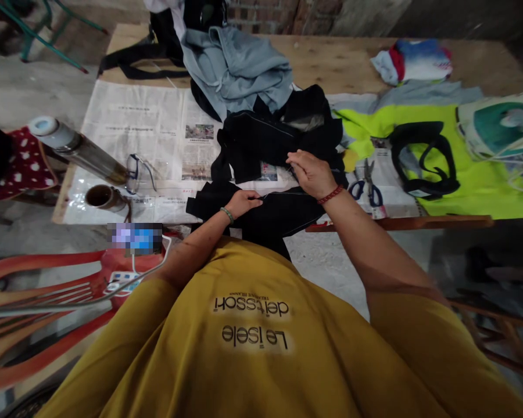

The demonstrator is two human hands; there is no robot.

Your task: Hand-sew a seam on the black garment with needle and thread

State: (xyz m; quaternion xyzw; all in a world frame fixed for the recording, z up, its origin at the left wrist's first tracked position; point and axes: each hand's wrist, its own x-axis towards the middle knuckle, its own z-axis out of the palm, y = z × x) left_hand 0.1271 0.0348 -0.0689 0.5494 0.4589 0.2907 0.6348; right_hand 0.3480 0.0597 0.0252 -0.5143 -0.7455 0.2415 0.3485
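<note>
At the far side of my view I can make out a brick wall (268, 17) running into a grey wall section (370, 17), with a long pale wooden table (326, 58) set before it on a bare grey concrete floor (331, 249). A red-orange plastic chair (70, 261) stands at the near left, teal metal legs (27, 46) at the far left, and brown wooden furniture (499, 316) at the lower right, where I find the light dim and the corners shadowy.
</note>
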